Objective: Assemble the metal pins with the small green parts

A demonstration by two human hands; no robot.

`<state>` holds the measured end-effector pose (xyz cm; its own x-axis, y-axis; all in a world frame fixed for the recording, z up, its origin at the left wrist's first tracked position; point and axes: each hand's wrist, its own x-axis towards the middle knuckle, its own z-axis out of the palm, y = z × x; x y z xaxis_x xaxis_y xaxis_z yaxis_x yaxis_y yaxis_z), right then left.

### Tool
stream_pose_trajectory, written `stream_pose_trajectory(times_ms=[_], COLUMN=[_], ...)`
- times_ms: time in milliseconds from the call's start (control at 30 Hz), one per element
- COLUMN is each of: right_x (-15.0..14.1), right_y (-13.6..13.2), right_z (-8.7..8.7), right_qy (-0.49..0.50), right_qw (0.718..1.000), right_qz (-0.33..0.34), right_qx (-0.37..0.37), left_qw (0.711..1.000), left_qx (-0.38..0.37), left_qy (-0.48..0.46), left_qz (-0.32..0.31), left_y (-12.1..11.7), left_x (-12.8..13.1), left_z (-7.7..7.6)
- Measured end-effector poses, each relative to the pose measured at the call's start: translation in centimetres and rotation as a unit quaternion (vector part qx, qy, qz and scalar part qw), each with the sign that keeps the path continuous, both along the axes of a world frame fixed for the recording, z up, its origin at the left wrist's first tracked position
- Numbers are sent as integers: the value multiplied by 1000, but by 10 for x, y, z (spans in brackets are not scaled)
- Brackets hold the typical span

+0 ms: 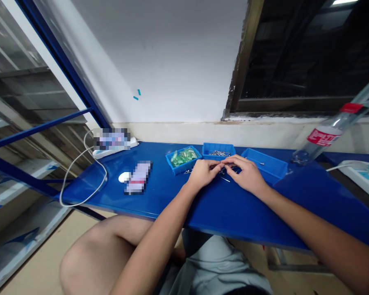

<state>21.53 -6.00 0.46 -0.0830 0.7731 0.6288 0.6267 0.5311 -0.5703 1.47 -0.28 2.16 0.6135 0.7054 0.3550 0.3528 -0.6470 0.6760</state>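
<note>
My left hand (203, 172) and my right hand (246, 173) rest on the blue table (178, 196), fingertips meeting in a pinch around a small metal part (222, 166) that is too small to name. Just beyond them stand three small blue trays: the left tray (183, 159) holds green pieces, the middle tray (219, 150) holds small metal pins, and the right tray (264, 163) looks nearly bare. A few loose metal pins (225, 178) lie on the table under my hands.
A clear plastic bottle (326, 137) with a red cap leans at the right. A white power strip (110, 150) with a looping cable (80, 180) sits at the back left. A white oval object (124, 177) lies beside a blurred item. Blue shelving stands on the left.
</note>
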Motion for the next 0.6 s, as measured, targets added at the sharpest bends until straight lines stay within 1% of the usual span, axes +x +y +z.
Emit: stream_pose_trajectory(times_ms=[200,367,467,600], right_x=[-3,-2,-2,-2], right_y=[1,5,5,2], right_z=[-5,-11,-9,-4], right_qy=[83,105,107,70], right_qw=[993,989,989,996], right_qz=[-25,-1,16,8], right_qx=[-76,-100,-99,-60], left_qw=[1000,1000,1000,1000], left_qx=[-18,-19,-12,13], left_qy=[-12,-14,-23,-14], left_qz=[6,16,6,-2], left_y=[3,4,2,0], left_x=[3,4,4,3], left_z=[-7,-9,-6,-1])
